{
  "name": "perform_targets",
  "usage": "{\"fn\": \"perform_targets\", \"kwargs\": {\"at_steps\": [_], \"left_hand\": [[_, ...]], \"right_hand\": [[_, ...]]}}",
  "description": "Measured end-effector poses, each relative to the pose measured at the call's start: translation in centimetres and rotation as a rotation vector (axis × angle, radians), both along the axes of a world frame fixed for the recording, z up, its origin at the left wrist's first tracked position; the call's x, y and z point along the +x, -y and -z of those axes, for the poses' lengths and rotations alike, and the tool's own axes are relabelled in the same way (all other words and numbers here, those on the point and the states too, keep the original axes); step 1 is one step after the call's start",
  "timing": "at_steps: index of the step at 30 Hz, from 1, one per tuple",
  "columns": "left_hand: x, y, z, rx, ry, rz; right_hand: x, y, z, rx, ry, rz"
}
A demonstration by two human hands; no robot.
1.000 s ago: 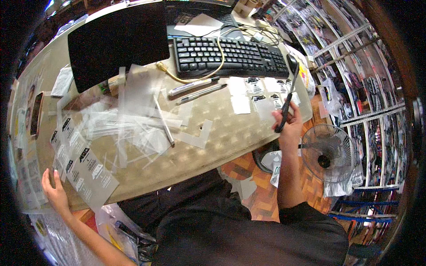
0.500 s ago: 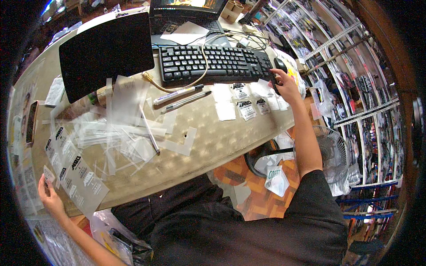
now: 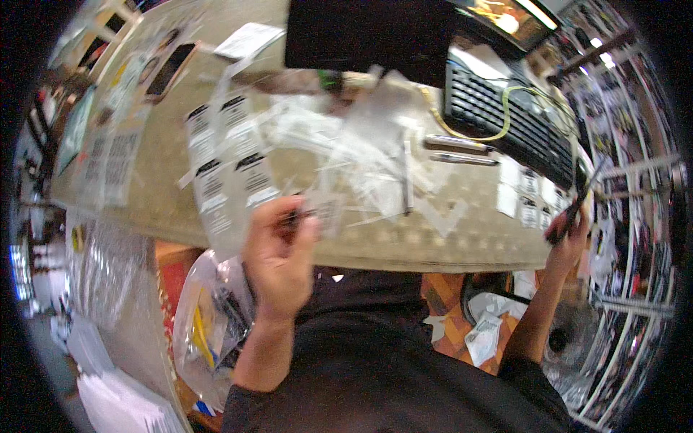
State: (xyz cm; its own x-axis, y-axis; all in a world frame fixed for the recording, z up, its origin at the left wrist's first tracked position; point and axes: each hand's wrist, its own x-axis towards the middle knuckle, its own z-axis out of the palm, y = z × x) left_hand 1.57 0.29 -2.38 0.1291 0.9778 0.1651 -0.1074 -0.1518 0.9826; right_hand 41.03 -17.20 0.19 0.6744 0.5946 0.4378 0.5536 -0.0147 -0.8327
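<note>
My left hand (image 3: 278, 256) is raised over the desk's front edge, thumb and fingers pinched on a small translucent printed film label (image 3: 325, 213). Behind it lie clear film strips (image 3: 234, 159) with black print. At the desk's right end, my right hand (image 3: 572, 229) is closed round a dark, long tool, blurred, that looks like scissors (image 3: 570, 213), its thin end pointing up and away. Several small cut labels (image 3: 533, 195) lie in rows beside that hand. A heap of clear film scraps (image 3: 361, 151) covers the middle of the desk.
A black keyboard (image 3: 505, 119) with a pale cable stands at the back right, two pens (image 3: 462, 150) before it. A dark flat panel (image 3: 368, 32) rises at the back. A phone (image 3: 171, 70) lies far left. Plastic bags (image 3: 209, 325) hang below the desk; full shelves (image 3: 635, 238) line the right.
My view has swung left. My left hand has come from the desk's left edge toward my body with the label. My right hand has left the keyboard's corner, now holding the dark tool.
</note>
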Motion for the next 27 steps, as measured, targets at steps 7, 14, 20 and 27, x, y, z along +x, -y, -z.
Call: {"fn": "perform_targets", "kwargs": {"at_steps": [7, 14, 20, 27], "left_hand": [[2.3, 0.7, -1.0, 0.040, 0.134, 0.016], [2.2, 1.6, -2.1, -0.016, 0.191, 0.076], [1.8, 2.2, -2.3, -0.040, 0.270, 0.103], [1.6, 2.4, -2.3, -0.019, 0.267, 0.113]], "right_hand": [[-21.4, -1.3, 2.2, -0.296, -0.860, -0.564], [-24.1, -3.6, 0.9, -0.342, -0.956, -0.830], [-25.2, -4.4, 0.8, -0.331, -0.876, -0.876], [-25.6, -4.6, 0.8, -0.360, -0.884, -0.824]]}}
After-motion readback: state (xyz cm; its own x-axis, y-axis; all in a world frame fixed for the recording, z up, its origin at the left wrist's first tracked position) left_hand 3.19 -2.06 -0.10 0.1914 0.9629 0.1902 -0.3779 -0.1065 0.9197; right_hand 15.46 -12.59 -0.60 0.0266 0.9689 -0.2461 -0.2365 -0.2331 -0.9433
